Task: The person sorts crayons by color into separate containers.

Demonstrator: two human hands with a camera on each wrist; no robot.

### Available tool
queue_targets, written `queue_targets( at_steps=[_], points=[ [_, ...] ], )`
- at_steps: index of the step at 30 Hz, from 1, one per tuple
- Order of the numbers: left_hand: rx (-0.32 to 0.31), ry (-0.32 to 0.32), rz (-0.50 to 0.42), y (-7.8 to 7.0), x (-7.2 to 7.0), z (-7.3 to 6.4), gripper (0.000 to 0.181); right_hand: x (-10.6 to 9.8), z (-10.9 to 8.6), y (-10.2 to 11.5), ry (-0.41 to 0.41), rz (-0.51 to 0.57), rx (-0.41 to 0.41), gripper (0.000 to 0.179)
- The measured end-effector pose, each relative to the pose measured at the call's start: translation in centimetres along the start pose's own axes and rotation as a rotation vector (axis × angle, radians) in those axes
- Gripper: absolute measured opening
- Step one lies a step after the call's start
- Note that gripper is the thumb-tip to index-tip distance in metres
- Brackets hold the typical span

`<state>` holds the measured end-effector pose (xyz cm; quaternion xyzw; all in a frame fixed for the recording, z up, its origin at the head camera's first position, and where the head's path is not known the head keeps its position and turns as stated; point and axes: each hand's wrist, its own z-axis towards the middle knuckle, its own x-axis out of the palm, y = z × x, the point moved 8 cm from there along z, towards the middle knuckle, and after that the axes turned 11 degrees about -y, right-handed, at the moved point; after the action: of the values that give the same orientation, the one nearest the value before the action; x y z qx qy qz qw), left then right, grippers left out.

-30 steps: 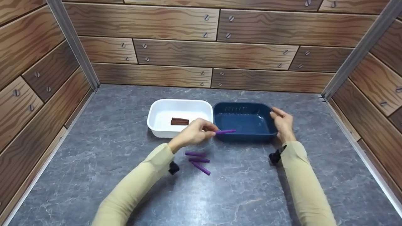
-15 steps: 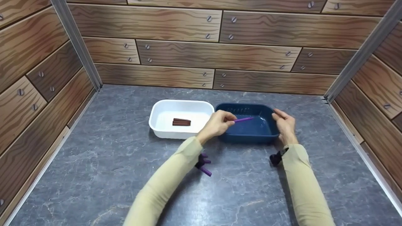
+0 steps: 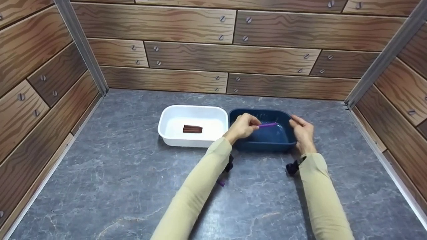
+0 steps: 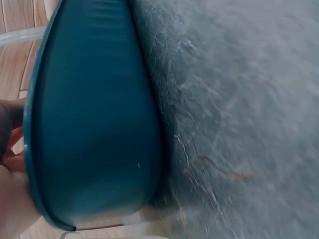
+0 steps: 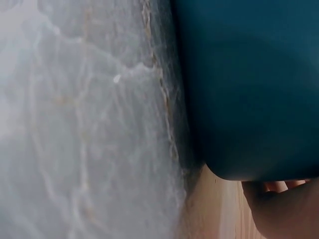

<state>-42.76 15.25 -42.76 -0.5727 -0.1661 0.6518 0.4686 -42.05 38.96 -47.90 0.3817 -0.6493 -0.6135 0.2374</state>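
Left hand: from where I stand, it reaches (image 3: pixel 243 126) over the left part of the blue dish, thumb and fingers pinched together on one end of a purple stick.
Purple stick: the held one (image 3: pixel 268 125) points right from the fingertips, over the inside of the dish; I cannot tell whether it touches the bottom.
Right hand: curled (image 3: pixel 303 132) at the right end of the dish, thumb and fingers holding its rim.
Dark blue dish: a deep, rounded rectangle (image 3: pixel 265 146) on the tabletop, right of the white dish and just beside it.
White dish: similar in shape (image 3: pixel 186 142), with a small bundle of brown sticks (image 3: pixel 192 129) lying on its floor.
Second purple stick: one end (image 3: pixel 221 183) shows on the table, nearer the person, the rest hidden by the left sleeve (image 3: pixel 191 196).
Tabletop: grey, marbled (image 3: pixel 110 160), walled by wood-patterned panels (image 3: pixel 186 55).
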Motion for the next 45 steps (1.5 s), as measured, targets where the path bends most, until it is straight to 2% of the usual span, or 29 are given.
queue_targets(
  at_steps=[8, 12, 17, 19, 24, 34, 41, 45],
  points=[
    [-0.119, 0.045, 0.054, 1.8, 1.1, 0.1, 0.016, 0.3, -0.6, -0.2, 0.010, -0.013, -0.003, 0.043],
    [-0.114, 0.045, 0.067, 1.6, 1.2, 0.2, 0.017, 0.1, -0.5, 0.0, 0.007, 0.007, -0.005, 0.043],
    [-0.090, 0.039, 0.182, 1.3, 1.4, 0.5, 0.020, -0.5, -0.2, 0.2, -0.003, 0.006, -0.018, 0.043],
    [-0.089, 0.055, 0.228, 1.3, 1.8, 0.6, 0.021, -0.7, -0.2, 0.1, -0.006, -0.005, -0.017, 0.043],
    [-0.166, 0.103, 0.298, 2.0, 2.5, 0.3, 0.021, -0.7, -0.3, -0.2, -0.008, 0.001, -0.014, 0.043],
    [-0.242, 0.131, 0.351, 2.7, 2.1, 0.1, 0.025, -0.1, -0.2, -0.2, -0.006, 0.021, 0.014, 0.043],
    [-0.227, 0.148, 0.354, 2.6, 2.2, 0.3, 0.023, -0.4, -0.2, -0.2, -0.018, 0.057, 0.043, 0.044],
    [-0.241, 0.153, 0.359, 2.9, 2.3, 0.2, 0.024, -0.3, -0.2, -0.4, -0.010, 0.080, 0.059, 0.045]
  ],
)
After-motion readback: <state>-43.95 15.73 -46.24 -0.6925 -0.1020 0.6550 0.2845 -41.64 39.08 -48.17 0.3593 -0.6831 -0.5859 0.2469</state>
